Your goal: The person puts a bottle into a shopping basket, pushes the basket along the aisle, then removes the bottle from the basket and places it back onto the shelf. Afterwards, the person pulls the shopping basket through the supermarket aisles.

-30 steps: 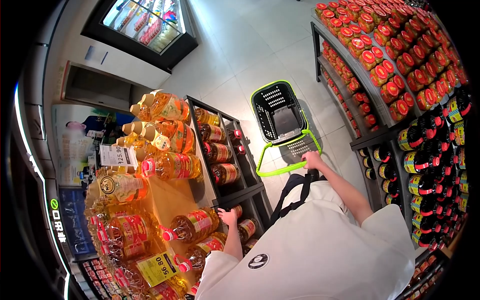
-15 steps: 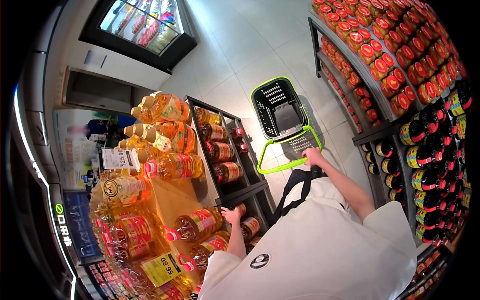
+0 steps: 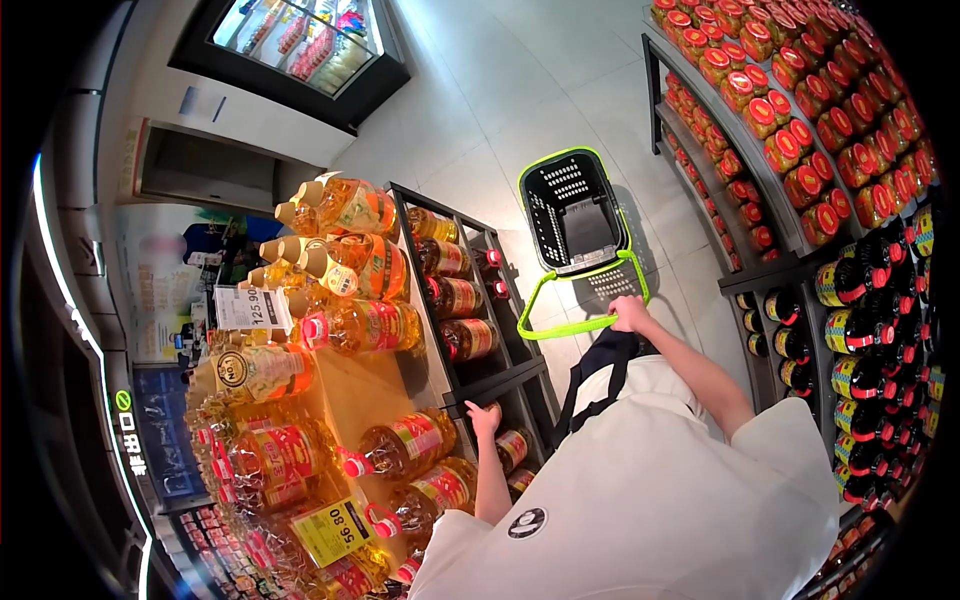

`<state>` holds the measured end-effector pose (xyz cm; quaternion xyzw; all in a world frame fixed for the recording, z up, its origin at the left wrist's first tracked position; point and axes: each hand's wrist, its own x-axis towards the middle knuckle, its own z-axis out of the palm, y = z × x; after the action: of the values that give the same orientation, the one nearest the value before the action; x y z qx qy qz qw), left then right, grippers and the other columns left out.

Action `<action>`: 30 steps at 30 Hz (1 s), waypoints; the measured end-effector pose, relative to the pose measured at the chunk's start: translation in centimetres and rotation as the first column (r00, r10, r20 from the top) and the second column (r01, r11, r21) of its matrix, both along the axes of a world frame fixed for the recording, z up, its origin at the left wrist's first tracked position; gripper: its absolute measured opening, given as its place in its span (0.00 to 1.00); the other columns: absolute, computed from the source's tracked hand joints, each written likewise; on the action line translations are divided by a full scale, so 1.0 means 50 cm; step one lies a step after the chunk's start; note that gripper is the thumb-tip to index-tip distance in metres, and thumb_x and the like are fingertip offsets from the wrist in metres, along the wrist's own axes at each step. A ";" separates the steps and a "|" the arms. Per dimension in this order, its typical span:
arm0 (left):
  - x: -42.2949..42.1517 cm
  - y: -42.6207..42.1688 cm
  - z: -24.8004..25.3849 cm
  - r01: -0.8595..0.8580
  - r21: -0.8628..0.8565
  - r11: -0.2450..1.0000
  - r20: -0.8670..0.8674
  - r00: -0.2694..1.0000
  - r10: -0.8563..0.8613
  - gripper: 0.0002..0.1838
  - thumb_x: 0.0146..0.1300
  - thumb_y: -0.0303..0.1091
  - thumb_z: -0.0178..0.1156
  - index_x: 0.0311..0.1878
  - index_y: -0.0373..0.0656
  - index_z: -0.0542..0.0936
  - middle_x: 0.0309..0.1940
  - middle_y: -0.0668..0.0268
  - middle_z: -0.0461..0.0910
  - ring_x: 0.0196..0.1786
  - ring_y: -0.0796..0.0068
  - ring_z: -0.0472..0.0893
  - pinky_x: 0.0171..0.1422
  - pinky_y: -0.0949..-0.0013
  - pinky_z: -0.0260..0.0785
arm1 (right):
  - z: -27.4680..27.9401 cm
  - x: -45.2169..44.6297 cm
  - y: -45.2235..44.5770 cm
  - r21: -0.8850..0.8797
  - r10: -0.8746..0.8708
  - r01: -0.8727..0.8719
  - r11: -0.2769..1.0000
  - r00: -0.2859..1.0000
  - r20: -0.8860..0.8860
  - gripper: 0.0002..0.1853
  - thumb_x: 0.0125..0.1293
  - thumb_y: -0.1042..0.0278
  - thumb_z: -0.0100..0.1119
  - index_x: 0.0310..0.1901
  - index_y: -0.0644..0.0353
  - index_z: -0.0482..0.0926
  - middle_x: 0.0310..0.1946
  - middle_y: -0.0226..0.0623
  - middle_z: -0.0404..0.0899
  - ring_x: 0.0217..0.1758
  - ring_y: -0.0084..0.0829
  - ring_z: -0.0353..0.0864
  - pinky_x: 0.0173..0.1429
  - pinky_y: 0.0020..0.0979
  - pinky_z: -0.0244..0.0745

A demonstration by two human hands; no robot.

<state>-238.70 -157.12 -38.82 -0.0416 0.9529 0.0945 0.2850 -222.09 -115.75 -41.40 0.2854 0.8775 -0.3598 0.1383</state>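
My right hand (image 3: pixel 628 314) is closed around the bright green handle of a black shopping basket (image 3: pixel 572 185). The basket hangs in front of me over the floor, and its inside looks empty. On the left, my left hand (image 3: pixel 484 418) is at the dark shelf edge (image 3: pixel 497 383), just right of a large oil bottle (image 3: pixel 408 443) with a red cap. Its fingers are partly visible and appear apart, with no item in them. Below that bottle lies another oil bottle (image 3: pixel 440 492). A yellow price tag (image 3: pixel 332 532) reads 56.80.
More oil bottles (image 3: pixel 365 326) lie on the left display beside a white price tag (image 3: pixel 252 308). Jars with red lids (image 3: pixel 785 145) fill the right rack, above dark bottles (image 3: pixel 858 330). At the back left stands a lit refrigerated case (image 3: pixel 300 45). Grey tiled floor (image 3: pixel 520 85) stretches ahead.
The shelves and basket have shifted slightly right in view. My left hand has moved a little right and up with the shelf edge. My right hand has kept its grip on the handle.
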 end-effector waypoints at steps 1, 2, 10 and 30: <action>0.002 0.015 -0.005 -0.073 0.148 0.986 0.110 0.992 0.057 0.49 0.47 0.43 0.56 0.66 0.42 0.37 0.63 0.40 0.47 0.60 0.49 0.62 0.61 0.63 0.57 | 0.002 -0.006 -0.001 -0.005 -0.012 0.012 1.000 1.000 0.025 0.18 0.32 0.60 0.64 0.32 0.48 0.81 0.32 0.36 0.79 0.38 0.37 0.77 0.47 0.37 0.67; 0.008 0.034 -0.015 -0.158 0.284 0.946 0.227 0.969 0.094 0.49 0.47 0.42 0.57 0.66 0.40 0.38 0.62 0.42 0.49 0.59 0.51 0.64 0.60 0.64 0.58 | -0.003 -0.011 -0.003 -0.011 -0.012 0.012 1.000 0.999 0.039 0.18 0.32 0.60 0.64 0.32 0.49 0.81 0.32 0.36 0.79 0.38 0.37 0.77 0.48 0.38 0.67; 0.021 0.271 0.047 0.350 0.436 0.829 -0.193 0.936 -0.294 0.48 0.47 0.34 0.58 0.66 0.42 0.38 0.66 0.46 0.38 0.63 0.49 0.57 0.61 0.63 0.57 | -0.007 -0.063 -0.037 -0.073 -0.039 0.050 0.996 0.987 0.153 0.12 0.35 0.66 0.61 0.27 0.49 0.81 0.29 0.34 0.79 0.38 0.35 0.77 0.53 0.46 0.60; -0.432 0.549 0.020 0.702 0.340 0.625 -0.354 0.712 -0.607 0.48 0.38 0.37 0.65 0.65 0.46 0.51 0.64 0.40 0.36 0.65 0.38 0.45 0.68 0.45 0.34 | -0.008 -0.424 0.042 -0.170 -0.136 0.201 0.965 0.933 0.335 0.19 0.31 0.61 0.64 0.33 0.41 0.81 0.32 0.28 0.80 0.42 0.31 0.77 0.48 0.46 0.65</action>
<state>-260.31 -129.65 -37.81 0.3870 0.8760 0.2058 0.2015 -243.29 -113.66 -41.81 0.3991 0.7745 -0.4062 0.2753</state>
